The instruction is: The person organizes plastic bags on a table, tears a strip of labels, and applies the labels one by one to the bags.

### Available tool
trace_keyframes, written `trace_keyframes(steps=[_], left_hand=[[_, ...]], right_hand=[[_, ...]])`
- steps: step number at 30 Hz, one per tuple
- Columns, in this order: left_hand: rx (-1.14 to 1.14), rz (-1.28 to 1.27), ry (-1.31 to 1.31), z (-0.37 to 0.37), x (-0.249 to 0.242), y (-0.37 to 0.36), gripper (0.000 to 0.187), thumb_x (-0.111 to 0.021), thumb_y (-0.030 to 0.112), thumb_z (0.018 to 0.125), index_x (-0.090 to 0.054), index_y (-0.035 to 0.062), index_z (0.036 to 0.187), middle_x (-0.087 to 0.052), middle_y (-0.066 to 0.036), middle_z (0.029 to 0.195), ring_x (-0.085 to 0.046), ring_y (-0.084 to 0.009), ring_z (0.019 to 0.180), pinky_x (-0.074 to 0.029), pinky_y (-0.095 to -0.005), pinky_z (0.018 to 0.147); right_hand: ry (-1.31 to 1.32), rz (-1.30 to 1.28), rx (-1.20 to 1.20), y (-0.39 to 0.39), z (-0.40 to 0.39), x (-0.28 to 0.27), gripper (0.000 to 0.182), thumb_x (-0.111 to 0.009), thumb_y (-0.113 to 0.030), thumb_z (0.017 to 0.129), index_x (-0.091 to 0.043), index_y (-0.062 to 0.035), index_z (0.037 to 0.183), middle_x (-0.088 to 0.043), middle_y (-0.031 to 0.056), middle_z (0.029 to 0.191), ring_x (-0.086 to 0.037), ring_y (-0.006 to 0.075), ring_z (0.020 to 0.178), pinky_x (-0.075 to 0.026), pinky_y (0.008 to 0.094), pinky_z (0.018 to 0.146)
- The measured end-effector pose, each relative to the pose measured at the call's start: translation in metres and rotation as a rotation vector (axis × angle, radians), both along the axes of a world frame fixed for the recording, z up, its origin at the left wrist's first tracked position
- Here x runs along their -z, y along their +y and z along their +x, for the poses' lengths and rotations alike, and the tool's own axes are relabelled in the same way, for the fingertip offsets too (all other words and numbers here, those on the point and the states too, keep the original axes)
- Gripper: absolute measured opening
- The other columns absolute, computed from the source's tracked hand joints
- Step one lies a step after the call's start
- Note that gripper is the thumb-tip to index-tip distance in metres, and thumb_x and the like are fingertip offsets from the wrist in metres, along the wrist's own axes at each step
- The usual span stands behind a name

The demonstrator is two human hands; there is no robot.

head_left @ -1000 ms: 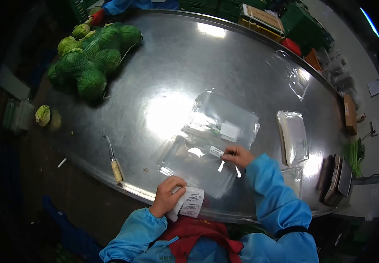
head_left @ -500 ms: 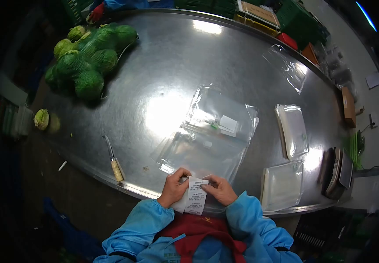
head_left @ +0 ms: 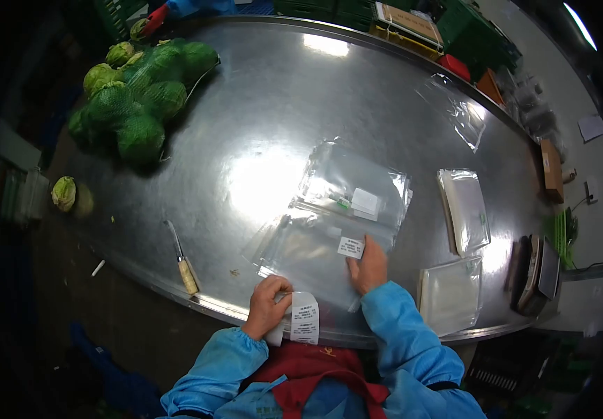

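Observation:
My left hand [head_left: 269,304] is closed on a strip of printed labels [head_left: 305,318] near the table's front edge, the strip hanging down toward my apron. Out over the clear plastic bags [head_left: 294,248], my right hand [head_left: 369,267] pinches one white printed label [head_left: 351,247] between thumb and fingers. Its text faces up. Just beyond that hand, a white label [head_left: 366,202] lies on the upper stack of plastic bags [head_left: 336,171], beside a small green mark.
A knife [head_left: 186,274] with a wooden handle lies left on the steel table [head_left: 259,91]. Netted cabbages [head_left: 137,105] sit at the far left, a loose cabbage [head_left: 64,193] nearer. Bag stacks [head_left: 465,213] lie right. Another person's red-gloved hand [head_left: 155,19] touches a cabbage at the back.
My right hand has moved forward and right, away from the strip, with one label now separate in its fingers. My left hand stays near the edge with the strip.

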State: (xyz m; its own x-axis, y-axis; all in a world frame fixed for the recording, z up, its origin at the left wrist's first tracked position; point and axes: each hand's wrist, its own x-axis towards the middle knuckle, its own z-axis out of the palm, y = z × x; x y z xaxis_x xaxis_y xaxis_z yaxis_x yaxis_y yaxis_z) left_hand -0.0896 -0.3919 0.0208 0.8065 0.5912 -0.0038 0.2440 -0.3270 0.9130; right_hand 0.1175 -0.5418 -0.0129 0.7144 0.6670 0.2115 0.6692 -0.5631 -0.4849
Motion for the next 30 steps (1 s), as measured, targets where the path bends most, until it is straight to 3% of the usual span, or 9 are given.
trace_keyframes(steps=[2, 7, 17, 21, 23, 24, 26, 29, 30], left_hand=[[0.010, 0.201, -0.098, -0.001, -0.002, 0.005, 0.013, -0.066, 0.008, 0.072, -0.057, 0.0034, 0.080, -0.061, -0.008, 0.076, -0.061, -0.0239, 0.073, -0.046, -0.0317, 0.064], [-0.087, -0.116, -0.044, -0.010, -0.030, 0.003, 0.013, -0.061, -0.001, 0.072, -0.060, 0.0017, 0.084, -0.062, -0.009, 0.077, -0.060, -0.0214, 0.070, -0.047, -0.0308, 0.063], [-0.037, -0.031, -0.178, -0.004, -0.037, -0.006, 0.009, -0.060, -0.003, 0.073, -0.063, -0.0014, 0.081, -0.061, -0.010, 0.076, -0.059, -0.0173, 0.070, -0.047, -0.0280, 0.064], [-0.047, -0.118, -0.085, 0.000, -0.036, -0.013, 0.011, -0.058, -0.004, 0.075, -0.063, -0.0023, 0.084, -0.061, -0.009, 0.077, -0.059, -0.0156, 0.071, -0.046, -0.0267, 0.064], [-0.211, -0.366, -0.093, 0.011, -0.036, -0.021, 0.012, -0.055, -0.004, 0.078, -0.062, -0.0031, 0.088, -0.062, -0.008, 0.079, -0.059, -0.0127, 0.072, -0.047, -0.0252, 0.065], [-0.210, -0.366, -0.092, 0.014, -0.029, -0.020, 0.012, -0.055, -0.004, 0.078, -0.062, -0.0031, 0.088, -0.062, -0.008, 0.079, -0.059, -0.0127, 0.072, -0.047, -0.0252, 0.065], [-0.136, -0.431, -0.119, 0.016, -0.010, -0.017, 0.013, -0.054, -0.003, 0.081, -0.062, -0.0032, 0.092, -0.062, -0.006, 0.081, -0.058, -0.0098, 0.073, -0.047, -0.0234, 0.065], [-0.120, -0.583, -0.140, 0.026, -0.011, -0.018, 0.010, -0.057, -0.002, 0.081, -0.062, -0.0030, 0.090, -0.062, -0.006, 0.080, -0.058, -0.0089, 0.073, -0.047, -0.0226, 0.065], [-0.111, -0.588, -0.138, 0.028, -0.011, -0.019, 0.010, -0.057, -0.002, 0.081, -0.062, -0.0030, 0.090, -0.062, -0.006, 0.080, -0.058, -0.0089, 0.073, -0.047, -0.0226, 0.065]], right_hand=[[-0.010, 0.069, 0.008, -0.004, -0.005, -0.022, 0.041, -0.068, -0.019, 0.073, -0.051, -0.0054, 0.109, -0.053, 0.0110, 0.101, -0.049, 0.0337, 0.098, -0.035, 0.0454, 0.083], [-0.031, -0.178, -0.537, -0.035, 0.021, 0.005, 0.036, -0.069, -0.025, 0.073, -0.056, -0.0119, 0.104, -0.052, 0.0092, 0.103, -0.048, 0.0303, 0.097, -0.035, 0.0421, 0.082], [-0.041, -0.037, -0.666, -0.031, 0.042, 0.002, 0.019, -0.068, -0.025, 0.075, -0.061, -0.0120, 0.086, -0.055, 0.0063, 0.089, -0.049, 0.0274, 0.090, -0.035, 0.0425, 0.078], [0.608, 0.141, -0.315, -0.016, 0.081, -0.007, 0.012, -0.063, -0.016, 0.078, -0.059, -0.0090, 0.088, -0.055, 0.0075, 0.084, -0.051, 0.0257, 0.088, -0.039, 0.0376, 0.080], [0.490, 0.413, 0.287, 0.000, 0.120, -0.045, 0.014, -0.060, -0.012, 0.079, -0.058, -0.0069, 0.092, -0.056, 0.0073, 0.085, -0.053, 0.0224, 0.084, -0.042, 0.0327, 0.075], [0.490, 0.413, 0.287, -0.001, 0.117, -0.051, 0.014, -0.060, -0.012, 0.079, -0.058, -0.0069, 0.092, -0.056, 0.0073, 0.085, -0.053, 0.0224, 0.084, -0.042, 0.0327, 0.075], [-0.079, 0.492, 0.274, -0.002, 0.107, -0.061, 0.018, -0.059, -0.014, 0.082, -0.056, -0.0045, 0.097, -0.057, 0.0075, 0.088, -0.055, 0.0191, 0.079, -0.044, 0.0302, 0.071], [1.066, 0.291, -0.106, -0.008, 0.012, -0.064, 0.030, -0.057, -0.017, 0.086, -0.054, -0.0018, 0.112, -0.058, 0.0068, 0.095, -0.055, 0.0150, 0.083, -0.045, 0.0294, 0.073], [1.175, 0.153, -0.201, -0.008, -0.008, -0.064, 0.034, -0.059, -0.017, 0.087, -0.053, 0.0005, 0.116, -0.059, 0.0070, 0.101, -0.055, 0.0132, 0.093, -0.044, 0.0274, 0.083]])
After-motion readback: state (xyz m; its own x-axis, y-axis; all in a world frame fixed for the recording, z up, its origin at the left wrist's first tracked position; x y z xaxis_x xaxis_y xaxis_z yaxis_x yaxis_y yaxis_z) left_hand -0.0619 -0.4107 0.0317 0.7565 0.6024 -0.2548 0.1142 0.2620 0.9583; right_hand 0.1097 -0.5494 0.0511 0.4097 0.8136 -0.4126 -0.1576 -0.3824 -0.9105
